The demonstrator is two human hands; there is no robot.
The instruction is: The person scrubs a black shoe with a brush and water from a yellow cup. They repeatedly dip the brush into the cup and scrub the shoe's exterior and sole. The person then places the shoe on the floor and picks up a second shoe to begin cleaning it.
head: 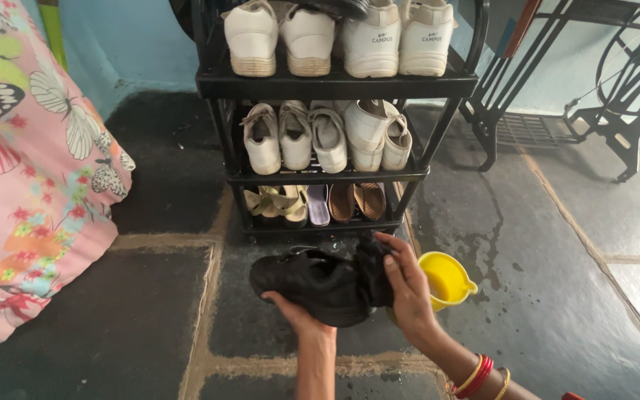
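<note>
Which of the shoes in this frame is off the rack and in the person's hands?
The black shoe, the only dark one off the rack. The left hand supports it from below; the right hand presses a black cloth on it.

A black shoe [320, 285] lies on its side, held just in front of the black shoe rack's [335, 83] bottom shelf.

Dark stone floor [557, 296], blue wall [127, 37], black shoe rack [335, 83], pink floral cloth [31, 185]
</note>
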